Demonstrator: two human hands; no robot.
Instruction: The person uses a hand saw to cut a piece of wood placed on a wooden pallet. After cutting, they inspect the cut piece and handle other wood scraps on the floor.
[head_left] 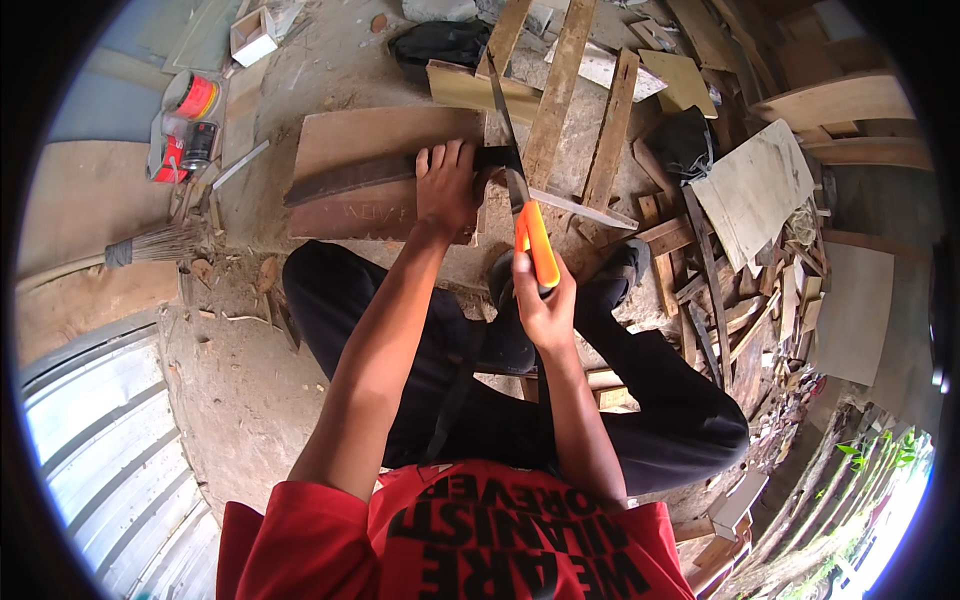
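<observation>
My right hand (545,305) is closed round the orange handle of a handsaw (538,243). Its narrow blade points away from me and crosses the right end of a dark wooden strip (355,180). With fingers bent over that strip, my left hand (447,185) grips it just left of the blade. Under the strip lies a wide brown board (340,135), flat on the ground ahead of my legs. Where the teeth meet the wood is too small to make out. A thin pale strip (585,208) lies just right of the saw.
Long planks (560,90) lie ahead, beside a black bag (440,42). Wood scraps (745,310) and a pale sheet (755,190) are heaped at right. Cans (195,95) and a brush (150,248) are at left. My shod feet (625,270) are close behind the saw.
</observation>
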